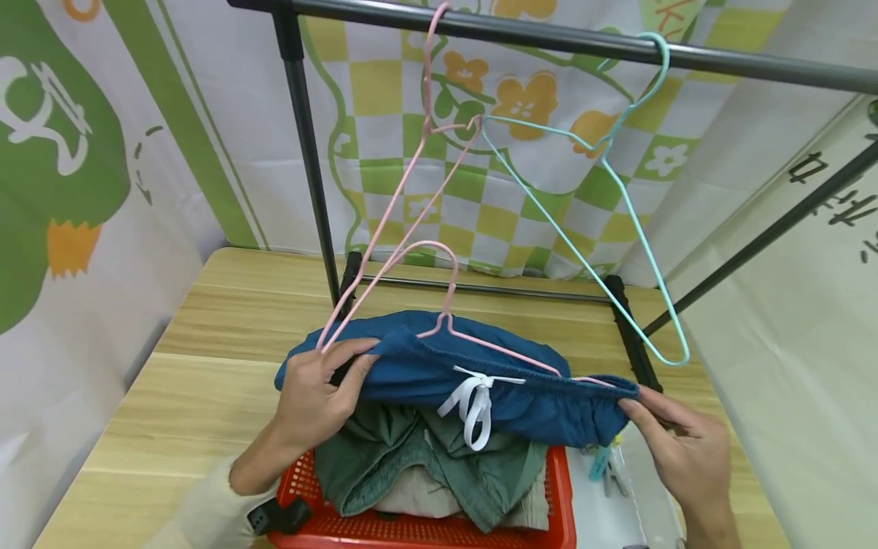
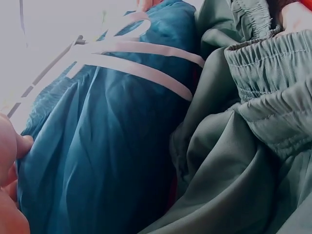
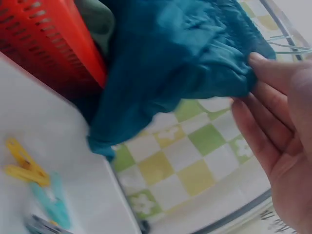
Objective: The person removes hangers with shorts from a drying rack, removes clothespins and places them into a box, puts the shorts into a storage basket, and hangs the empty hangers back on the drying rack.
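Observation:
Blue elastic-waisted shorts or trousers (image 1: 549,415) with a white drawstring bow (image 1: 478,408) are stretched sideways above a red basket (image 1: 564,496). My left hand (image 1: 315,396) pinches the waistband toward its left side between thumb and fingers. At the opposite end, my right hand (image 1: 693,450) pinches the waistband's corner; the right wrist view shows its thumb (image 3: 263,66) on the blue cloth. A pink hanger (image 1: 504,351) sits within the waist opening, its hook standing up and its lower part hidden by the fabric. Beneath lies a green elastic-waisted garment (image 1: 384,450) in the basket.
A black rack rail (image 1: 549,34) crosses above, bearing another pink hanger (image 1: 401,191) and a mint hanger (image 1: 638,217). Right of the basket, a white container (image 3: 92,195) holds yellow clothespins (image 3: 27,165) and a teal one (image 3: 53,202). Everything stands on a wooden table (image 1: 165,404).

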The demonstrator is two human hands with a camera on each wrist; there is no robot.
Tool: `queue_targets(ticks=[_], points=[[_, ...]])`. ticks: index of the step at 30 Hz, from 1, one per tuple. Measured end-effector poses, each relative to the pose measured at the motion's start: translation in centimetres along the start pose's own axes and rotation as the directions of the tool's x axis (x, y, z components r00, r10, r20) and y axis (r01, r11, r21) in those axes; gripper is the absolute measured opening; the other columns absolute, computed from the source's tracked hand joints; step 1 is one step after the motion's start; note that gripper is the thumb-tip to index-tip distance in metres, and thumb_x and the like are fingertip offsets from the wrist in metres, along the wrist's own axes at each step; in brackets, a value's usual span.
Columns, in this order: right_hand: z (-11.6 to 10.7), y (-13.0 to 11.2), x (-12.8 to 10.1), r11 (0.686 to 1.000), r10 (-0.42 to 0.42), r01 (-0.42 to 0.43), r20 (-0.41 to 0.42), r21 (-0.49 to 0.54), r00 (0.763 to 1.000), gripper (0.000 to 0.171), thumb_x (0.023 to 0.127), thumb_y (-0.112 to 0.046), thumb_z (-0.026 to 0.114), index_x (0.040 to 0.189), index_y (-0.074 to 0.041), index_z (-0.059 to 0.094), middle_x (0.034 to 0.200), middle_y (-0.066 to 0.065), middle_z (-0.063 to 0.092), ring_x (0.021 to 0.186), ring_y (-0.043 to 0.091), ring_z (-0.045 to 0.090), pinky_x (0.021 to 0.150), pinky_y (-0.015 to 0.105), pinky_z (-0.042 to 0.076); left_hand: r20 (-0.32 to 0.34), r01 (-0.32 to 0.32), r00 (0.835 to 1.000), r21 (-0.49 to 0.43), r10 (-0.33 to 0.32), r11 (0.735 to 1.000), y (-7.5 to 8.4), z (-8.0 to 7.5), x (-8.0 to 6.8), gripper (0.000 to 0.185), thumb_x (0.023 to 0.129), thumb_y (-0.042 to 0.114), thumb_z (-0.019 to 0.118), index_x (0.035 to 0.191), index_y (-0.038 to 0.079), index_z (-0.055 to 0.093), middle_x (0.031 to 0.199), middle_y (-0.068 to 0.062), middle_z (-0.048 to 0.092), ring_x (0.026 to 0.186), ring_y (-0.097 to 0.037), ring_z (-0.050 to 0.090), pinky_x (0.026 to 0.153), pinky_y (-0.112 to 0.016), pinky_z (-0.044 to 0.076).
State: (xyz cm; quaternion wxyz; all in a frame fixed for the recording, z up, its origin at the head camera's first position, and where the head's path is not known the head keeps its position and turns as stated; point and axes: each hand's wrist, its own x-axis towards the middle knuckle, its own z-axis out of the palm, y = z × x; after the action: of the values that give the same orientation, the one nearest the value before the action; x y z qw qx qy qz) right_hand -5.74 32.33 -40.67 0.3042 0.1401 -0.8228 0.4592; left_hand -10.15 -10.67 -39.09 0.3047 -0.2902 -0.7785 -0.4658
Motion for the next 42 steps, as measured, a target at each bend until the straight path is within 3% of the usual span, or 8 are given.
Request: queue_targets(ticks=[6,10,16,20,24,34,38,42], points=[[1.7,-0.4,-0.8,0.976,0.165,-0.187,-0.178,-0.111,0.97,0.013,0.081,0.02,0.075,0.094,0.017,0.074,0.075,-0.019,0.069,0.048,-0.005,0.05,0.041,0.012,0.035,-0.072,0.025,0.997,0.002,-0.025,1.0,-0.1,0.8,0.2,0.015,0.089,-0.004,0.073,0.102,-0.001,0.078,0.083,-0.011,0.076,0.041,-0.001,0.034,0.04,-0.02,0.027],[2.3,-0.9,-1.0,0.968,0.197,-0.226,-0.236,-0.105,0.952,0.007,0.086,0.013,0.075,0.092,0.018,0.073,0.069,-0.015,0.068,0.044,-0.001,0.043,0.039,0.016,0.028,-0.118,0.052,0.992,0.019,-0.049,0.998,0.0,0.8,0.6,0.017,0.085,-0.007,0.074,0.1,0.0,0.079,0.07,-0.005,0.071,0.042,-0.001,0.029,0.041,-0.021,0.025],[2.6,-1.3,-1.2,0.976,0.198,-0.202,-0.052,-0.085,0.979,0.016,0.08,0.02,0.077,0.093,0.012,0.077,0.081,-0.012,0.073,0.053,-0.002,0.057,0.045,0.011,0.039,-0.112,0.062,0.991,-0.09,-0.072,0.994,0.4,0.9,1.2,0.02,0.087,-0.013,0.072,0.105,-0.005,0.078,0.092,-0.012,0.076,0.076,-0.019,0.072,0.075,-0.019,0.055],[2.3,-1.9,-0.7,0.976,0.193,-0.187,0.046,-0.108,0.98,0.022,0.08,0.018,0.078,0.099,0.007,0.079,0.09,-0.011,0.074,0.066,-0.006,0.064,0.059,0.007,0.047,-0.079,0.039,0.996,-0.096,-0.047,0.995,0.7,0.7,1.4,0.023,0.087,-0.013,0.072,0.107,-0.005,0.078,0.103,-0.015,0.076,0.094,-0.031,0.074,0.091,-0.024,0.055],[1.9,-2.1,-0.2,0.984,0.14,-0.12,0.156,-0.13,0.978,0.026,0.081,0.015,0.079,0.104,0.003,0.079,0.1,-0.007,0.075,0.088,-0.005,0.069,0.077,0.011,0.052,-0.058,0.02,0.998,-0.085,-0.025,0.996,0.7,0.4,1.4,0.025,0.085,-0.015,0.072,0.106,-0.005,0.078,0.102,-0.016,0.076,0.093,-0.032,0.074,0.091,-0.023,0.054],[0.5,-3.6,1.1,0.979,-0.029,0.105,0.385,-0.177,0.923,0.04,0.077,0.01,0.083,0.112,-0.009,0.08,0.108,-0.004,0.076,0.101,-0.004,0.067,0.08,0.012,0.053,0.017,0.0,1.0,-0.091,0.001,0.996,0.5,0.1,1.1,0.026,0.084,-0.015,0.072,0.106,-0.003,0.078,0.101,-0.014,0.076,0.095,-0.03,0.074,0.091,-0.025,0.055],[0.3,-4.9,2.0,0.969,-0.149,0.202,0.319,-0.14,0.936,0.028,0.085,0.0,0.082,0.111,-0.008,0.08,0.104,-0.002,0.077,0.101,-0.005,0.067,0.085,0.01,0.05,0.059,-0.002,0.998,-0.084,0.007,0.996,0.5,-0.1,1.0,0.027,0.084,-0.015,0.073,0.107,-0.003,0.078,0.102,-0.013,0.076,0.095,-0.029,0.074,0.091,-0.026,0.055],[0.7,-6.1,3.1,0.947,-0.319,0.322,0.131,-0.002,0.939,0.016,0.096,-0.01,0.074,0.1,0.005,0.078,0.094,0.011,0.077,0.097,0.004,0.07,0.089,0.013,0.05,0.092,-0.013,0.996,-0.084,0.021,0.996,0.6,-0.2,0.9,0.028,0.084,-0.016,0.073,0.108,-0.003,0.077,0.103,-0.013,0.076,0.095,-0.028,0.074,0.089,-0.027,0.056]])
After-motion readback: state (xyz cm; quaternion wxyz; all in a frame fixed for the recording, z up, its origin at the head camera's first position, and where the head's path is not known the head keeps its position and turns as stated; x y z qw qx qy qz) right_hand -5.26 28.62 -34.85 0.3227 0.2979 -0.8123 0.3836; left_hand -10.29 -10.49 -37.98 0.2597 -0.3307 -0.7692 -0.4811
